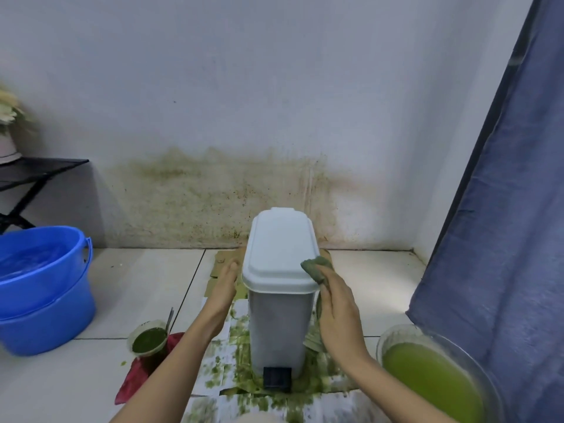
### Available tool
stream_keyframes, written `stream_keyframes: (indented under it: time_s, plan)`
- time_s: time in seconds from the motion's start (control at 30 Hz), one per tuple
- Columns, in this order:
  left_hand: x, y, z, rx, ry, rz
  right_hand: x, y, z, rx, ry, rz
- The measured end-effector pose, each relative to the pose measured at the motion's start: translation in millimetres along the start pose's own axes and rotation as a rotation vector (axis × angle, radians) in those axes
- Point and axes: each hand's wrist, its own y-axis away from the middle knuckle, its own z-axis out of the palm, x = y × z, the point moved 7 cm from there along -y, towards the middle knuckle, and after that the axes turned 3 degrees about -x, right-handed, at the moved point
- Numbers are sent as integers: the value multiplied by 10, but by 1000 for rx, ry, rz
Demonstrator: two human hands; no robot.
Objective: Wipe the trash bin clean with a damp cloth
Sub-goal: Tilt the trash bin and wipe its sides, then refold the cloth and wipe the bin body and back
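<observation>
Cloth [317, 268] in right grip [337, 312]

Two arms come up from the bottom edge, both bare from as far back as they show down to the fingers: no sleeve, cuff or glove appears anywhere along them. The left hand [224, 283] is slim, with long fingers and a narrow wrist, and it carries no ring, watch or band. The right hand [337, 312] is seen from the back (the larger of the two in the picture, being nearer the camera), its knuckles and tendons faintly raised, and it too is free of jewellery or straps. Both forearms are slender and smooth, with no marks or tattoos. Nails are too small to make out.
</observation>
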Motion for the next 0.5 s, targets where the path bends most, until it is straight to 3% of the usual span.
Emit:
stream_keyframes:
  time_s: [0.13,0.33,0.5]
  plan:
    - [59,-3,45,14,94,-1,-116,-466,343,-48,209,-61]
    - [31,-273,-88,56,163,-25,107,-946,1162,-343,743,-53]
    - [103,-559,-132,114,89,-115,233,-1385,1213,-504,624,98]
